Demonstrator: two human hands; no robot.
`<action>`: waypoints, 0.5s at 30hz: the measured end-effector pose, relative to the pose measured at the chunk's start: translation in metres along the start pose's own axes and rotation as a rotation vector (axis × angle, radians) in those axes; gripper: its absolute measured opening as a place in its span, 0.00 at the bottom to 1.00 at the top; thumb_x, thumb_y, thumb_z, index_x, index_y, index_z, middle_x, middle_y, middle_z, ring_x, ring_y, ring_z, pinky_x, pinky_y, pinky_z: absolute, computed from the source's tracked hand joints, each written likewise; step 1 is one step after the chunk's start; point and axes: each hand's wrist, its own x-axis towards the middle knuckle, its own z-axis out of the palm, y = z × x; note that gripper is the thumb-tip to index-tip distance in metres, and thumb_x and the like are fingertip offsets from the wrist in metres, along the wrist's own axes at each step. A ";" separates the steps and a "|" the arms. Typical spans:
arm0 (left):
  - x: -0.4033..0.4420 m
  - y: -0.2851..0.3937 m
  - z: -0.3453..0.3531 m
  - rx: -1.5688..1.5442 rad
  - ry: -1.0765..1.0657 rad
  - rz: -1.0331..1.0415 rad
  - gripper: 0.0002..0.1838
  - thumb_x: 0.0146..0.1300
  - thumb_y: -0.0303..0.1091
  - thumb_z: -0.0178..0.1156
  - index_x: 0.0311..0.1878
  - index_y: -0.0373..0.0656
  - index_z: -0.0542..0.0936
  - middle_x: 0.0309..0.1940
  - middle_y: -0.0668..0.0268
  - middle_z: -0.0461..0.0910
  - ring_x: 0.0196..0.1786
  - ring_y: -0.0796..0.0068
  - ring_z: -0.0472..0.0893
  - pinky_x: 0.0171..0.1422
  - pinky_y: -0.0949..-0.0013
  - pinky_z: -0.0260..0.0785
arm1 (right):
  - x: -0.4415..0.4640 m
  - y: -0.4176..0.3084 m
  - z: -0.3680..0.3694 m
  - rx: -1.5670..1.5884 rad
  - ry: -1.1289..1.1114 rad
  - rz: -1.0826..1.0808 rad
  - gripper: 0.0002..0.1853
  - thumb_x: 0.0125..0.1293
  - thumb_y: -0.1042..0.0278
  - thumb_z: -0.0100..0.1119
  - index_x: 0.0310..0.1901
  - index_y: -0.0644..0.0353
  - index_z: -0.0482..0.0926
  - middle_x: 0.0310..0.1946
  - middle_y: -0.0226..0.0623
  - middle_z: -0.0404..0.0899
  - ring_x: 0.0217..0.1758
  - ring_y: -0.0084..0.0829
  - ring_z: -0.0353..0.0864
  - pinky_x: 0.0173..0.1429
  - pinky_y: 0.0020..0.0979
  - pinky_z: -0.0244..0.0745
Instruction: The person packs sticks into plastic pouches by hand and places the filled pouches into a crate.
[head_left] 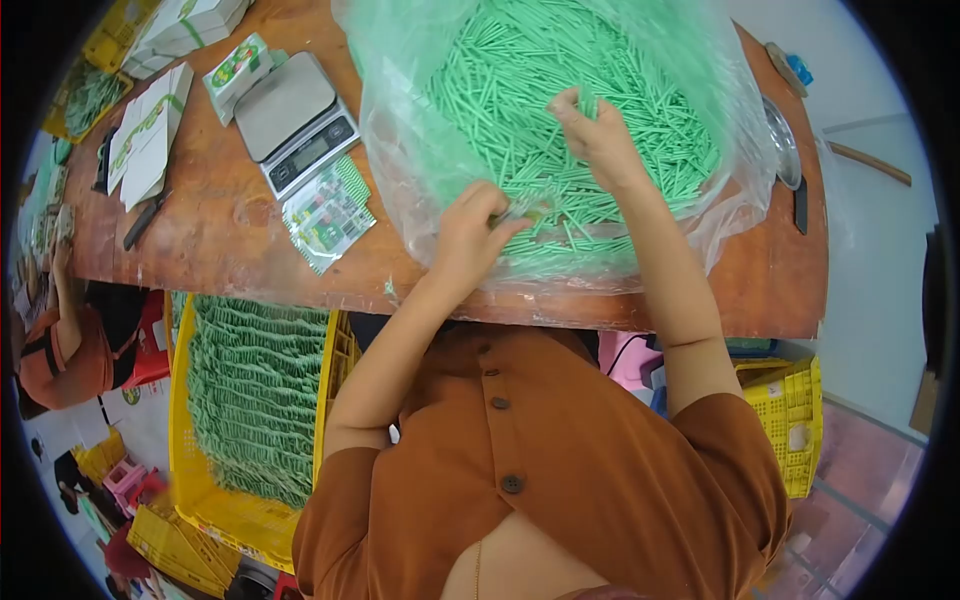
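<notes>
Slim mint-green plastic sticks [480, 80] fill a clear plastic bag [395, 200] at the front edge of the brown wooden table [210, 255]; we've several pinched in our right hand [600, 145], tips pointing away from that edge; our left hand [468, 235], nearer it, clasps crinkled clear film [522, 207], bare wood showing leftward.

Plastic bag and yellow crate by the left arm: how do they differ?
The bag is limp and see-through; the crate is stiff and yellow. The bag holds loose green sticks; the crate holds stacked green packets. The bag sits on the table; the crate sits lower. Both have green contents.
</notes>
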 end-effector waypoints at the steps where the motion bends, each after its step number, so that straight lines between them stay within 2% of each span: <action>1: 0.000 -0.005 0.010 -0.007 -0.008 0.010 0.15 0.41 0.26 0.68 0.27 0.37 0.70 0.24 0.59 0.69 0.25 0.63 0.70 0.28 0.67 0.63 | -0.005 -0.003 0.001 0.107 -0.026 0.054 0.13 0.65 0.58 0.51 0.32 0.60 0.73 0.13 0.18 0.57 0.14 0.12 0.50 0.18 0.20 0.43; 3: 0.002 -0.014 0.028 -0.119 -0.035 -0.117 0.17 0.41 0.28 0.70 0.26 0.37 0.68 0.22 0.60 0.67 0.23 0.65 0.67 0.26 0.67 0.60 | -0.013 -0.001 -0.005 0.341 -0.140 0.193 0.13 0.66 0.57 0.50 0.30 0.58 0.71 0.12 0.18 0.56 0.14 0.13 0.50 0.18 0.21 0.43; 4: 0.002 -0.016 0.030 -0.124 -0.049 -0.127 0.17 0.41 0.28 0.70 0.26 0.37 0.68 0.22 0.60 0.67 0.23 0.65 0.67 0.26 0.67 0.60 | -0.017 -0.005 -0.008 0.380 -0.172 0.160 0.17 0.68 0.53 0.47 0.28 0.57 0.70 0.14 0.21 0.58 0.18 0.19 0.58 0.25 0.23 0.54; 6: 0.000 -0.019 0.027 -0.130 -0.067 -0.180 0.18 0.40 0.28 0.71 0.26 0.37 0.68 0.21 0.61 0.66 0.23 0.66 0.66 0.26 0.68 0.60 | -0.023 -0.014 0.003 0.381 -0.077 -0.085 0.20 0.66 0.49 0.47 0.25 0.57 0.70 0.17 0.25 0.63 0.25 0.22 0.67 0.32 0.25 0.60; 7: 0.001 -0.018 0.026 -0.112 -0.050 -0.160 0.18 0.40 0.29 0.71 0.26 0.37 0.69 0.20 0.62 0.66 0.22 0.69 0.66 0.26 0.70 0.61 | -0.026 -0.017 0.000 0.286 -0.091 -0.061 0.23 0.67 0.46 0.43 0.25 0.59 0.71 0.24 0.32 0.72 0.41 0.28 0.74 0.50 0.30 0.64; 8: 0.000 -0.017 0.026 -0.102 -0.058 -0.160 0.18 0.40 0.29 0.71 0.26 0.37 0.69 0.20 0.62 0.66 0.22 0.69 0.66 0.26 0.70 0.61 | -0.029 -0.014 0.005 0.299 -0.089 -0.063 0.23 0.67 0.46 0.43 0.25 0.59 0.71 0.24 0.32 0.72 0.41 0.28 0.74 0.50 0.30 0.64; 10: 0.000 -0.019 0.026 -0.162 -0.043 -0.224 0.17 0.41 0.29 0.71 0.25 0.37 0.70 0.20 0.64 0.68 0.22 0.73 0.67 0.26 0.72 0.61 | -0.038 -0.006 0.021 -0.107 -0.100 -0.179 0.25 0.67 0.44 0.41 0.29 0.61 0.73 0.35 0.37 0.77 0.48 0.32 0.74 0.59 0.30 0.60; 11: -0.001 -0.025 0.027 -0.162 -0.037 -0.215 0.17 0.41 0.29 0.71 0.25 0.37 0.70 0.20 0.64 0.68 0.22 0.73 0.67 0.26 0.72 0.61 | -0.043 0.004 0.026 -0.096 -0.135 -0.005 0.22 0.66 0.48 0.46 0.37 0.63 0.77 0.44 0.39 0.77 0.50 0.32 0.73 0.59 0.30 0.61; 13: -0.007 -0.035 0.032 -0.344 0.011 -0.282 0.15 0.42 0.28 0.71 0.26 0.37 0.72 0.21 0.65 0.71 0.22 0.77 0.68 0.26 0.72 0.62 | -0.053 0.010 0.030 0.029 -0.256 0.107 0.18 0.66 0.55 0.47 0.45 0.62 0.77 0.50 0.38 0.74 0.56 0.31 0.68 0.64 0.35 0.55; 14: -0.010 -0.035 0.032 -0.346 0.022 -0.297 0.15 0.42 0.28 0.71 0.26 0.37 0.72 0.21 0.65 0.71 0.22 0.77 0.68 0.26 0.72 0.62 | -0.053 0.008 0.025 -0.021 -0.320 0.084 0.20 0.65 0.57 0.50 0.52 0.63 0.73 0.50 0.38 0.74 0.56 0.30 0.68 0.61 0.33 0.61; 15: -0.010 -0.034 0.029 -0.355 -0.010 -0.299 0.12 0.46 0.28 0.69 0.28 0.37 0.73 0.22 0.66 0.72 0.23 0.79 0.69 0.27 0.73 0.63 | -0.054 0.002 0.022 -0.033 -0.302 0.014 0.20 0.65 0.57 0.50 0.53 0.63 0.72 0.49 0.38 0.74 0.56 0.30 0.68 0.61 0.33 0.60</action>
